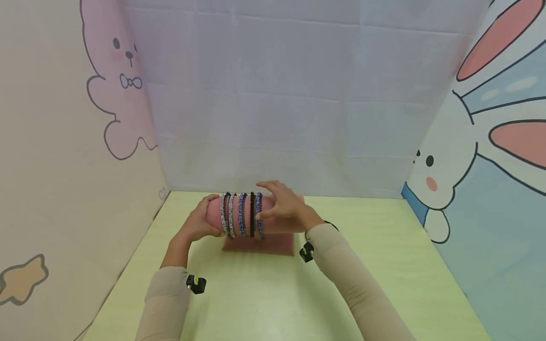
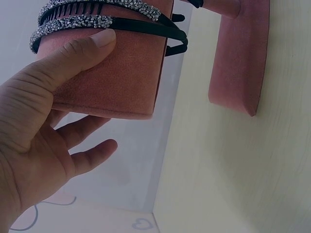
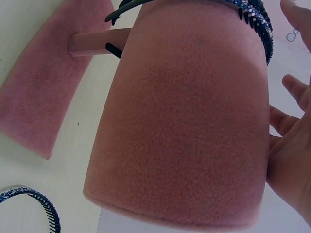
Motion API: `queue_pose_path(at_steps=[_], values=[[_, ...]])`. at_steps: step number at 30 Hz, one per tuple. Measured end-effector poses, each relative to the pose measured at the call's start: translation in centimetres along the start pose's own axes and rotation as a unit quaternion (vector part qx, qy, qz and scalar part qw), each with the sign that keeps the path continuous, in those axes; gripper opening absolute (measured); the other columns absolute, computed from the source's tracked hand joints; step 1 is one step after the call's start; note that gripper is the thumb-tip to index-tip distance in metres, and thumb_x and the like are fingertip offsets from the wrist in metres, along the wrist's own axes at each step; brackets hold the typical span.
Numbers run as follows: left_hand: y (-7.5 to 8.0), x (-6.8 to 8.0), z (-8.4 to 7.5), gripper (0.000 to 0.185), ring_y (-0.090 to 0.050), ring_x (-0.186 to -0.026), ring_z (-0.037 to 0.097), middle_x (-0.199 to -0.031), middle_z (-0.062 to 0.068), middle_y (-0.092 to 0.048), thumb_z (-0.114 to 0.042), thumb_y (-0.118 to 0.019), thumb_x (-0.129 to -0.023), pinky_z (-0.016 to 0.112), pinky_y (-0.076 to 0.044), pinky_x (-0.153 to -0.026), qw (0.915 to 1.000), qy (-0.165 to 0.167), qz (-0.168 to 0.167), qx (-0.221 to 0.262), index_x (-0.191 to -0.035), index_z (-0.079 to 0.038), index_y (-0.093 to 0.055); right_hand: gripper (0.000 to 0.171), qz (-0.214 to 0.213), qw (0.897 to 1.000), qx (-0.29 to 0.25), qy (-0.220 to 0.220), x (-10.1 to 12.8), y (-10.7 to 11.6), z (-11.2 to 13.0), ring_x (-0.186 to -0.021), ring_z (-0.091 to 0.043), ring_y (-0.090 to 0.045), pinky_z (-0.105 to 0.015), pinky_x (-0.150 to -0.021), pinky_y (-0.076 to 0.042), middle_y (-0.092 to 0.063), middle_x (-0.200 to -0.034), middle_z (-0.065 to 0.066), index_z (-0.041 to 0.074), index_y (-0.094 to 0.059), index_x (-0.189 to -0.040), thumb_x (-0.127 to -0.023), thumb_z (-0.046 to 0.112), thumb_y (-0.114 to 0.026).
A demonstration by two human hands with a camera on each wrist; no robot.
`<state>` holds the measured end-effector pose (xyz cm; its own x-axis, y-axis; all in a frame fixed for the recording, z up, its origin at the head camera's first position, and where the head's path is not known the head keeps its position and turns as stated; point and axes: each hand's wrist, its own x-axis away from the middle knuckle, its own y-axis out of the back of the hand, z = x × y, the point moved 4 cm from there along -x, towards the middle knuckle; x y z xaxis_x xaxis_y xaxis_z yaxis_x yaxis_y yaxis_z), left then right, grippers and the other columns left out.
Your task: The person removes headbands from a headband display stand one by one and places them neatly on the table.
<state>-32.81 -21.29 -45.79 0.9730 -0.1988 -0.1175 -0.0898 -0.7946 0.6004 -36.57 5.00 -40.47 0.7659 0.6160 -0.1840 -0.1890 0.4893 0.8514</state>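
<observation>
I see pale green surface (image 1: 264, 293) nearest. Left hand (image 1: 198, 222) cups left end of pink velvet roll (image 1: 239, 215), thumb pressed on top, fingers loosely spread below. Right hand (image 1: 283, 203) lies on roll's right part, fingers wide, gripping nothing. Roll sits on flat pink base (image 1: 258, 245), toward surface's far edge. Five headbands (image 1: 241, 214) ring roll's left half. Loose blue headband (image 3: 34, 206) lies on surface beside base.

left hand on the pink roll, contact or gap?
Touching. The left wrist view shows the left hand with its thumb pressed flat on the pink velvet roll, just below a rhinestone headband; the other fingers hang free below the roll's end.
</observation>
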Motion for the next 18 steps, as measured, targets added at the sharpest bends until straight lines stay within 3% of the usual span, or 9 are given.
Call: queue_pose_path(at_steps=[8,14,18], values=[[0.0,-0.1,0.0,0.115,-0.045,-0.112,0.034,-0.136,0.011,-0.038,-0.008,-0.092,-0.047,0.05,-0.042,-0.087,0.9999,-0.01,-0.003,-0.012,-0.142,-0.02,-0.028,0.096,0.035,0.998,0.053,-0.016,-0.9,-1.0,-0.2,-0.13,-0.025,-0.031,-0.053,-0.101,-0.026,-0.032,-0.145,-0.002,0.027,-0.031,-0.145,-0.065,0.062,-0.071],[0.0,-0.1,-0.1,0.114,-0.045,-0.111,0.034,-0.135,0.011,-0.038,-0.007,-0.091,-0.048,0.05,-0.042,-0.086,0.9999,-0.013,-0.002,-0.007,-0.142,-0.019,-0.028,0.101,0.069,0.991,0.11,-0.037,-1.3,-1.5,-0.4,-0.128,-0.024,-0.034,-0.052,-0.1,-0.026,-0.035,-0.143,-0.003,0.028,-0.028,-0.146,-0.063,0.07,-0.066],[0.1,-0.1,-0.1,0.113,-0.046,-0.109,0.034,-0.134,0.012,-0.039,-0.007,-0.091,-0.047,0.05,-0.043,-0.084,0.9997,-0.021,-0.005,-0.01,-0.141,-0.018,-0.029,0.102,0.077,0.989,0.121,-0.038,-1.3,-1.6,-0.3,-0.126,-0.025,-0.036,-0.052,-0.098,-0.027,-0.038,-0.141,-0.004,0.025,-0.03,-0.145,-0.062,0.07,-0.067]])
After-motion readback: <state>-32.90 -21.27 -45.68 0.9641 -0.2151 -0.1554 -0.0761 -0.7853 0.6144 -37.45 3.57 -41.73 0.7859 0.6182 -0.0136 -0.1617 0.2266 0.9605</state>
